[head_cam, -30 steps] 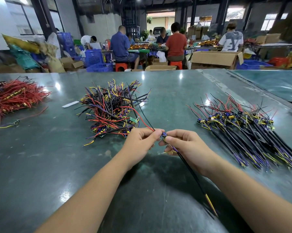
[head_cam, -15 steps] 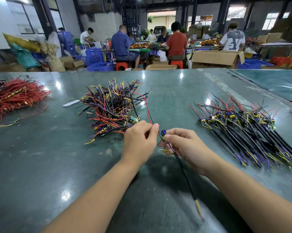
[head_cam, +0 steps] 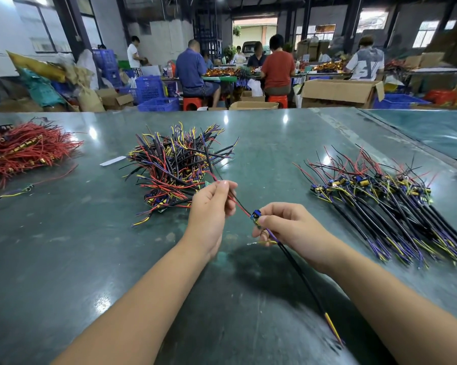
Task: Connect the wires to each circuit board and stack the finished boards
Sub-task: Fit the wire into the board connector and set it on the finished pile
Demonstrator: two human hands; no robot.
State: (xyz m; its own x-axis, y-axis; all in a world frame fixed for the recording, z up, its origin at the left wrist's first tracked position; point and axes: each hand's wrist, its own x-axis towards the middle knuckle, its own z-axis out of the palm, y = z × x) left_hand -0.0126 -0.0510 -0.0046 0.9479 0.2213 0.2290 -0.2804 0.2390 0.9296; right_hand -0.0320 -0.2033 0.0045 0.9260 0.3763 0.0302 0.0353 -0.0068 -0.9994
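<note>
Blue parts sit on a tiny circuit board [head_cam: 255,216] that is held up over the middle of the green table [head_cam: 64,259]. The right hand [head_cam: 291,230] pinches the board between thumb and fingers. A red wire [head_cam: 237,204] and a thin black wire [head_cam: 240,200] run from the board up to the left hand [head_cam: 211,214], which pinches them between thumb and fingertips. A thick black cable [head_cam: 301,276] hangs from the board toward the near side, and its yellow and purple tip [head_cam: 332,327] lies close to the table. A short yellow wire [head_cam: 264,242] sticks out under the right hand.

Just past the left hand is a messy pile of boards and wires [head_cam: 177,167]. To the right, well apart, finished boards [head_cam: 380,196] lie in a neat row with their cables pointing the same way. Far left is a heap of red wires [head_cam: 24,151]. One loose board with wires [head_cam: 19,191] lies near it. A small white strip [head_cam: 112,160] rests beside the messy pile. Past the table, people [head_cam: 277,67] sit working among boxes [head_cam: 338,93] and blue crates [head_cam: 149,88].
</note>
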